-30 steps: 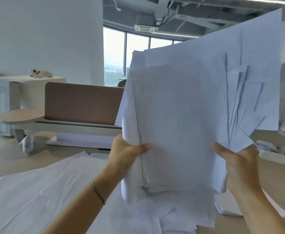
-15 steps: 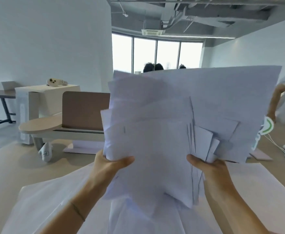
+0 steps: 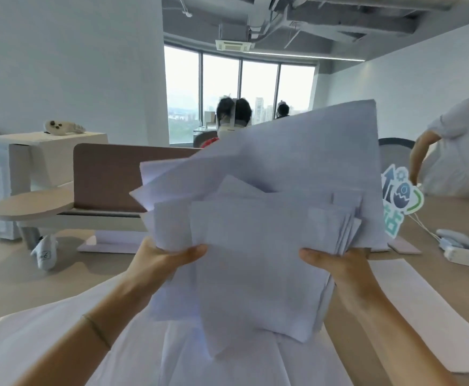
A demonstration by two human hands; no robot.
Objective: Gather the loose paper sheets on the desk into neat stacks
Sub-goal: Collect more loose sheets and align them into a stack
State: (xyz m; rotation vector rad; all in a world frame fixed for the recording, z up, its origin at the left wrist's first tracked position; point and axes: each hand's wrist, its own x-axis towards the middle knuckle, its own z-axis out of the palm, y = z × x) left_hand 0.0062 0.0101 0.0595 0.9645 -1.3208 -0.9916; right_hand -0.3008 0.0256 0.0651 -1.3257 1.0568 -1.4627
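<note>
A bright office with tall windows (image 3: 238, 98) lies behind the tan desk (image 3: 436, 227), where loose white sheets (image 3: 60, 338) are spread out ungathered. A ragged bundle of sheets (image 3: 269, 218), edges unaligned, is held upright above the desk. The left hand (image 3: 161, 260) and right hand (image 3: 339, 263) grip its lower sides, thumbs in front, fingers probably curled behind. Squaring and stacking remain.

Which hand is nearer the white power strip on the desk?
Right. The right hand grips the paper bundle beside the power strip; the left hand grips its far side.
</note>
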